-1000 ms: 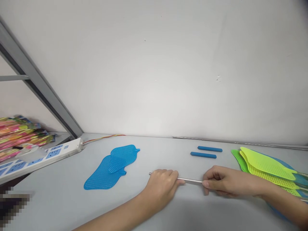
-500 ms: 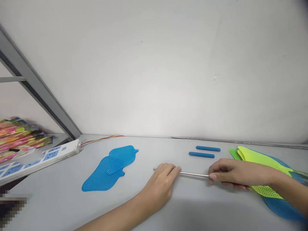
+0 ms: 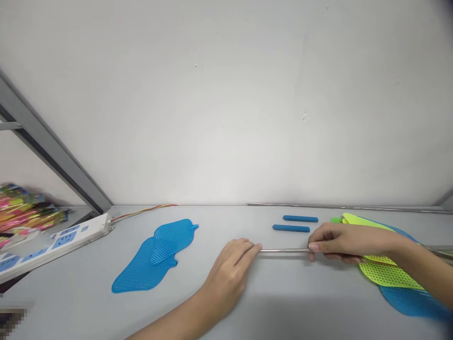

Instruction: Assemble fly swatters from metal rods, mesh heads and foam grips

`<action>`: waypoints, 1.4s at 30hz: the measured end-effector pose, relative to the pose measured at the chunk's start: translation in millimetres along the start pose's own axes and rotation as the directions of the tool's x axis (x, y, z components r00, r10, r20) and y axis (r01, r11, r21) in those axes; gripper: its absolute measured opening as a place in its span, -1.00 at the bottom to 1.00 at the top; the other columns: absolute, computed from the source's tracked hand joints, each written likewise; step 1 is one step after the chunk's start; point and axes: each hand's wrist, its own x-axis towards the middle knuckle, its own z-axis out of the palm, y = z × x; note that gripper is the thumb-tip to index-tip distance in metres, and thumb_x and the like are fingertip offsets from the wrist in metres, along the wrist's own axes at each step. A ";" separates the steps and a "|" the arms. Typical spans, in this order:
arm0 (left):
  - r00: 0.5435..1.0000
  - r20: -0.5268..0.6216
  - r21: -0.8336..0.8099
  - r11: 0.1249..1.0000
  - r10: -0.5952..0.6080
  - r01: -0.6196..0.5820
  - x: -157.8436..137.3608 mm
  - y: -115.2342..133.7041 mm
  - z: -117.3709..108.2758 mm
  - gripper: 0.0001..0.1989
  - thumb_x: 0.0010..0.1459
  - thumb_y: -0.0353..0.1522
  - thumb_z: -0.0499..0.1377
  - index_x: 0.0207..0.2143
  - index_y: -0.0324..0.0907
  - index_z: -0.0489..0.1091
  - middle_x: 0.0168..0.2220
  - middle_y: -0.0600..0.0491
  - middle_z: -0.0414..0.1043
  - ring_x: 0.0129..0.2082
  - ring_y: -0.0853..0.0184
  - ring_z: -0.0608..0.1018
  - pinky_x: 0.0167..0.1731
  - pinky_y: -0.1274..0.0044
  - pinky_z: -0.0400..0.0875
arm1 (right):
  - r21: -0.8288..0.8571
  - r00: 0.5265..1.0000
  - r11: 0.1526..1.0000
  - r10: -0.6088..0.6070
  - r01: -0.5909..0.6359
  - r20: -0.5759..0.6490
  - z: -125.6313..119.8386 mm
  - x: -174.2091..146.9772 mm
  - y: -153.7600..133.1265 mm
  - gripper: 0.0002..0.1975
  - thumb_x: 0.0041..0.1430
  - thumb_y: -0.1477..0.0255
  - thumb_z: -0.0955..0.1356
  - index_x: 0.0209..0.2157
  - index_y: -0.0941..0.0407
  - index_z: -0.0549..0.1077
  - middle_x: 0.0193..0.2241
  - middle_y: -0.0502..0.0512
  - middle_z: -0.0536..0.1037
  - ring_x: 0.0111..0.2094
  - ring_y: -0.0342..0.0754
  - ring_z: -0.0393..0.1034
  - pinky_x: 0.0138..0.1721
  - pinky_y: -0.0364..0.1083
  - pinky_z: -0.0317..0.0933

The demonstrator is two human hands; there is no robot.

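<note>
A thin metal rod [image 3: 283, 250] runs level between my two hands, just above or on the grey table. My left hand [image 3: 231, 267] closes over its left end, which is hidden under the fingers. Farther right, my right hand [image 3: 348, 243] pinches the rod between thumb and fingers. Behind the rod lie two blue handle-like sticks, a back one [image 3: 300, 218] and a front one [image 3: 291, 228]. To the left, a blue mesh fly swatter head [image 3: 136, 271] lies partly under a second blue swatter head [image 3: 179, 233]. Yellow-green swatter heads [image 3: 385, 276] and a blue one [image 3: 406, 304] are piled beneath my right forearm.
Long metal rods [image 3: 339, 207] lie along the foot of the white wall [image 3: 212, 104]. A white power strip [image 3: 83, 240] with blue sockets and a thin coloured wire [image 3: 141, 211] sits at left. Beyond the grey metal frame [image 3: 53, 156] are shiny colourful packets [image 3: 28, 210].
The rod's left tip, which stuck out past my left hand, is now covered by it. Both hands still hold the rod. The camera view has shifted slightly.
</note>
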 end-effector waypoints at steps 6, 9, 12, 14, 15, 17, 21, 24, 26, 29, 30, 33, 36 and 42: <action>0.971 -0.149 -0.092 0.980 -0.189 0.176 1.0 -0.6 -0.5 -0.72 0.09 -0.50 -0.06 -0.12 -0.14 0.18 -0.20 0.00 0.29 -0.15 0.32 0.30 -0.13 0.41 0.18 | 0.027 0.999 0.999 -0.034 0.033 0.033 -9.7 0.4 10.8 -0.58 0.02 0.13 0.19 -0.36 0.19 0.42 -0.66 -0.10 0.13 -0.78 -0.36 -0.08 -0.77 -0.26 -0.23; 0.915 -0.164 -0.213 0.918 -0.370 0.333 3.6 -2.2 -1.9 -0.82 0.10 -0.42 -0.05 -0.22 -0.14 0.22 -0.26 0.03 0.31 -0.21 0.35 0.32 -0.21 0.48 0.22 | 0.052 0.999 0.998 -0.032 0.031 0.034 -14.5 -0.9 14.8 -0.60 0.04 0.14 0.18 -0.35 0.18 0.40 -0.64 -0.10 0.13 -0.77 -0.36 -0.09 -0.76 -0.25 -0.24; 0.888 -0.131 -0.312 0.868 -0.442 0.386 5.7 -4.2 -2.9 -0.86 0.11 -0.39 -0.06 -0.30 -0.14 0.26 -0.33 0.07 0.33 -0.26 0.38 0.35 -0.25 0.52 0.23 | 0.053 0.999 0.998 -0.019 0.017 0.039 -17.2 -2.1 15.6 -0.59 0.04 0.14 0.17 -0.35 0.18 0.40 -0.64 -0.10 0.12 -0.77 -0.36 -0.11 -0.76 -0.25 -0.24; 0.883 -0.100 -0.356 0.845 -0.459 0.399 6.4 -4.9 -3.1 -0.85 0.11 -0.37 -0.06 -0.33 -0.14 0.27 -0.34 0.08 0.34 -0.29 0.39 0.36 -0.27 0.54 0.24 | 0.042 0.999 0.999 -0.007 0.005 0.035 -17.8 -2.4 15.3 -0.58 0.03 0.12 0.18 -0.34 0.18 0.40 -0.64 -0.10 0.12 -0.76 -0.36 -0.12 -0.76 -0.25 -0.24; 0.876 -0.085 -0.375 0.830 -0.474 0.413 6.7 -4.9 -3.2 -0.85 0.11 -0.36 -0.06 -0.32 -0.14 0.27 -0.34 0.08 0.34 -0.29 0.39 0.36 -0.28 0.55 0.24 | 0.036 1.000 0.999 -0.002 0.001 0.030 -17.9 -2.5 15.1 -0.58 0.02 0.12 0.18 -0.34 0.18 0.39 -0.65 -0.10 0.12 -0.76 -0.35 -0.12 -0.76 -0.26 -0.23; 0.854 -0.052 -0.407 0.792 -0.517 0.455 7.1 -4.6 -3.5 -0.84 0.10 -0.33 -0.04 -0.29 -0.13 0.26 -0.32 0.08 0.33 -0.30 0.39 0.37 -0.33 0.57 0.26 | 0.027 1.000 1.000 0.002 -0.002 0.017 -18.2 -3.0 14.6 -0.57 0.01 0.11 0.19 -0.35 0.19 0.39 -0.65 -0.10 0.13 -0.76 -0.35 -0.11 -0.76 -0.26 -0.23; 0.828 -0.016 -0.443 0.746 -0.561 0.497 8.2 -3.3 -4.9 -0.82 0.09 -0.30 -0.04 -0.27 -0.14 0.25 -0.34 0.07 0.34 -0.34 0.39 0.36 -0.36 0.57 0.26 | 0.014 1.000 1.000 -0.024 0.024 0.010 -19.3 -6.8 12.1 -0.59 0.02 0.12 0.19 -0.36 0.19 0.40 -0.67 -0.11 0.12 -0.77 -0.36 -0.11 -0.75 -0.25 -0.24; 0.838 -0.011 -0.492 0.733 -0.545 0.470 8.5 -2.1 -6.4 -0.81 0.11 -0.30 -0.07 -0.26 -0.16 0.24 -0.39 0.08 0.34 -0.34 0.39 0.37 -0.31 0.55 0.24 | 0.015 0.999 0.999 -0.044 0.044 -0.020 -19.7 -10.6 9.9 -0.61 0.05 0.15 0.17 -0.37 0.18 0.40 -0.69 -0.12 0.08 -0.78 -0.36 -0.12 -0.75 -0.24 -0.26; 0.852 -0.009 -0.529 0.725 -0.523 0.440 8.1 -1.4 -7.2 -0.79 0.13 -0.30 -0.11 -0.28 -0.18 0.24 -0.42 0.06 0.33 -0.36 0.38 0.36 -0.30 0.55 0.23 | 0.012 0.999 0.999 -0.044 0.044 -0.030 -19.8 -12.2 9.4 -0.61 0.06 0.16 0.16 -0.37 0.18 0.40 -0.70 -0.12 0.07 -0.78 -0.35 -0.12 -0.75 -0.23 -0.26; 0.871 -0.023 -0.568 0.724 -0.490 0.392 6.1 -1.2 -7.4 -0.73 0.15 -0.28 -0.17 -0.35 -0.21 0.25 -0.46 0.05 0.30 -0.40 0.38 0.35 -0.34 0.54 0.22 | 0.004 0.998 0.999 -0.048 0.048 -0.033 -20.4 -12.3 10.3 -0.62 0.07 0.17 0.16 -0.37 0.18 0.40 -0.70 -0.13 0.06 -0.78 -0.35 -0.13 -0.75 -0.23 -0.26; 0.875 -0.030 -0.577 0.724 -0.483 0.380 5.3 -1.4 -7.2 -0.71 0.15 -0.28 -0.19 -0.38 -0.21 0.25 -0.48 0.05 0.29 -0.41 0.38 0.35 -0.35 0.54 0.22 | 0.004 0.998 0.999 -0.050 0.050 -0.028 -20.7 -12.0 10.7 -0.62 0.07 0.18 0.16 -0.37 0.18 0.40 -0.70 -0.12 0.06 -0.78 -0.35 -0.13 -0.76 -0.23 -0.26; 0.876 -0.031 -0.584 0.720 -0.481 0.375 3.3 -2.3 -6.3 -0.68 0.16 -0.27 -0.22 -0.47 -0.22 0.22 -0.53 0.06 0.24 -0.47 0.40 0.32 -0.41 0.56 0.20 | 0.009 0.999 0.999 -0.047 0.047 -0.007 -21.2 -11.1 11.4 -0.63 0.07 0.18 0.16 -0.36 0.18 0.40 -0.68 -0.12 0.08 -0.78 -0.35 -0.12 -0.76 -0.23 -0.25; 0.865 -0.006 -0.588 0.701 -0.502 0.403 3.7 -2.6 -6.2 -0.67 0.17 -0.28 -0.21 -0.55 -0.22 0.16 -0.56 0.08 0.20 -0.51 0.44 0.29 -0.45 0.57 0.18 | 0.008 0.999 0.999 -0.042 0.042 -0.008 -20.5 -11.1 10.5 -0.63 0.07 0.18 0.16 -0.37 0.18 0.40 -0.68 -0.11 0.09 -0.78 -0.36 -0.12 -0.75 -0.23 -0.25; 0.830 -0.001 -0.626 0.648 -0.558 0.434 7.1 -1.4 -6.7 -0.74 0.15 -0.28 -0.17 -0.53 -0.19 0.09 -0.62 0.14 0.16 -0.57 0.46 0.26 -0.49 0.59 0.19 | -0.002 0.999 0.999 -0.039 0.039 0.009 -19.5 -11.3 8.3 -0.63 0.07 0.18 0.16 -0.36 0.17 0.39 -0.67 -0.11 0.10 -0.76 -0.34 -0.12 -0.73 -0.22 -0.24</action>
